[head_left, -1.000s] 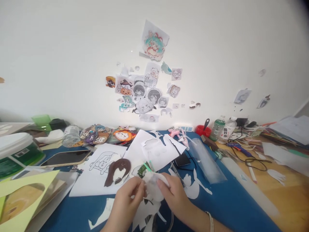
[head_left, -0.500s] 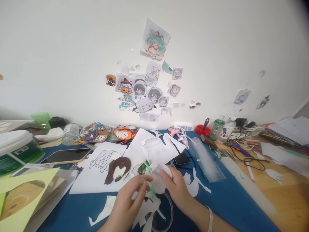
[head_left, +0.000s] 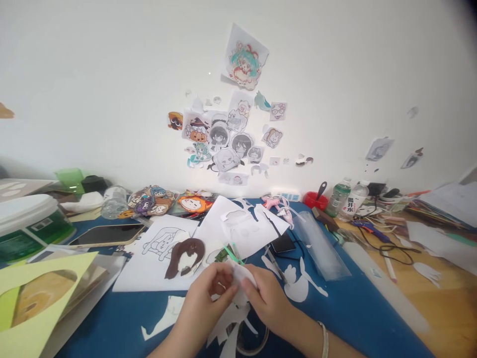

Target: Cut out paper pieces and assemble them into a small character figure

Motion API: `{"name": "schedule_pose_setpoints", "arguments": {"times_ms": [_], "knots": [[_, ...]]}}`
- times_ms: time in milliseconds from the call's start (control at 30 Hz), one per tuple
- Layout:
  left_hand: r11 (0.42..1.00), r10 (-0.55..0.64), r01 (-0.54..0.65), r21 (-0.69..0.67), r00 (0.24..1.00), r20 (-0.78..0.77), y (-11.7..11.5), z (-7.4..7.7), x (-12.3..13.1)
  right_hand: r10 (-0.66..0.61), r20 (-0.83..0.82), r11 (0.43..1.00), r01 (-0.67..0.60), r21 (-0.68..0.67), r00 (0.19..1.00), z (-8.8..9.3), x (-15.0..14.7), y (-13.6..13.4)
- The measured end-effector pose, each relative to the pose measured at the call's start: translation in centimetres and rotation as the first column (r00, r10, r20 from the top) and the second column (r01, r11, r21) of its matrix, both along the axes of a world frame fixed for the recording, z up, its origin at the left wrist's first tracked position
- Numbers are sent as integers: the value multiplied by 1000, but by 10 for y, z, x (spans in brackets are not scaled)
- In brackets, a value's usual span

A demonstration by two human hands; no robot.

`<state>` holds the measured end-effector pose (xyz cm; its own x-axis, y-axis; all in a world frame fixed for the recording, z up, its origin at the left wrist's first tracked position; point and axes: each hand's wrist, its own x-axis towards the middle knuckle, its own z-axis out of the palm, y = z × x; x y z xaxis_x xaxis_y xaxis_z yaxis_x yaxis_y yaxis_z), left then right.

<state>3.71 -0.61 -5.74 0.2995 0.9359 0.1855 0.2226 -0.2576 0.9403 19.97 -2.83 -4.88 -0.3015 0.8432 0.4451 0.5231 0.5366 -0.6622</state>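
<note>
A small white paper cutout (head_left: 243,274) is held between my two hands, over the middle of the blue mat. My left hand (head_left: 213,291) has its fingers curled in at the paper's left edge. On the other side, my right hand (head_left: 266,293) grips it with the thumb on top. Just beyond my fingertips lies a thin bright-green tool (head_left: 234,254), partly hidden, its kind unclear. Below the hands are white paper scraps (head_left: 233,323) and a roll of clear tape (head_left: 265,343), both partly covered. A brown-haired paper cutout (head_left: 182,253) rests on a line drawing (head_left: 156,243) to the left.
A phone (head_left: 108,234) and a white-lidded tub (head_left: 26,214) stand left, behind yellow paper (head_left: 74,271). A clear plastic sleeve (head_left: 322,248), bottles (head_left: 339,196), a red bowl (head_left: 315,201) and a glue gun (head_left: 368,228) are at right. Cut drawings hang on the wall.
My hands have come closer together around the paper cutout, which has tilted and now shows less of its face. My left fingers have curled in. The view has shifted slightly.
</note>
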Motion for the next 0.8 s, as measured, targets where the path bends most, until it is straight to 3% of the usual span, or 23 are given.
{"name": "schedule_pose_setpoints", "arguments": {"times_ms": [133, 500, 600, 700, 800], "knots": [[1000, 22, -22, -5, 996, -89, -5, 2, 0, -15, 92, 997, 8, 78, 996, -1, -1, -1], [950, -161, 217, -225, 957, 241, -7, 10, 7, -158, 243, 982, 126, 143, 957, -15, 3, 11], [935, -250, 292, -201, 945, 210, -11, 12, 5, -195, 235, 978, 172, 117, 952, -15, 4, 15], [970, -211, 216, -114, 976, 56, -9, 15, 0, -170, 109, 985, 166, 43, 979, -12, 6, 16], [999, 22, -23, -41, 1000, -20, 1, 16, -9, -155, -141, 986, 144, -83, 978, -7, 7, 15]]}}
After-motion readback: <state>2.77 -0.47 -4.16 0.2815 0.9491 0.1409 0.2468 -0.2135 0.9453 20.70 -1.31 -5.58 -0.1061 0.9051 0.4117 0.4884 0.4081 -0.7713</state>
